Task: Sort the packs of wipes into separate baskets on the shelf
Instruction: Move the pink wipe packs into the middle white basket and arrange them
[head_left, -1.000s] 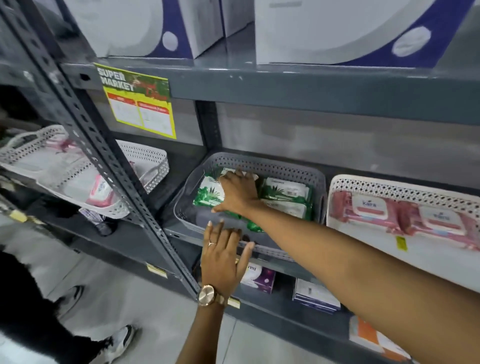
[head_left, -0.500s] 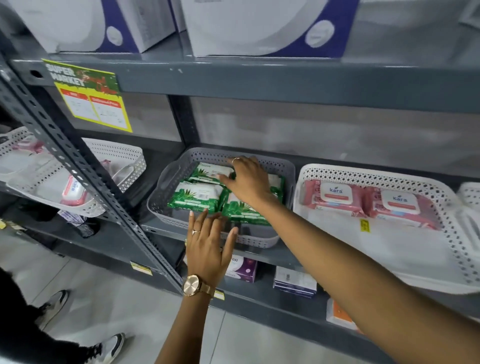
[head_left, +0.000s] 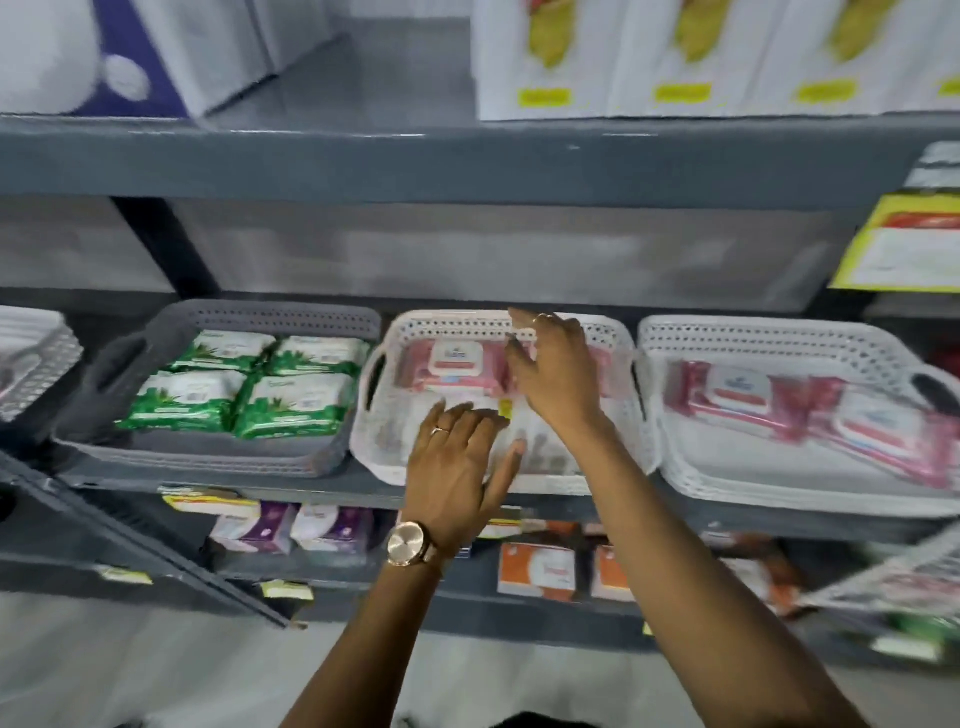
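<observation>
Three baskets stand side by side on the middle shelf. The grey basket on the left holds several green packs of wipes. The middle white basket holds pink packs along its back. My right hand hovers over those pink packs, fingers spread, holding nothing. My left hand, with a ring and a gold watch, rests open against the front rim of the middle basket. The right white basket holds more pink packs.
A slanted grey shelf upright crosses the lower left. Boxes fill the top shelf; small purple and orange packs sit on the lower shelf. Part of another white basket shows at far left. A yellow price sign hangs at right.
The view has swung right. My right hand left the green packs in the grey basket and moved over the middle white basket; my left hand shifted from the grey basket's front to the white one's.
</observation>
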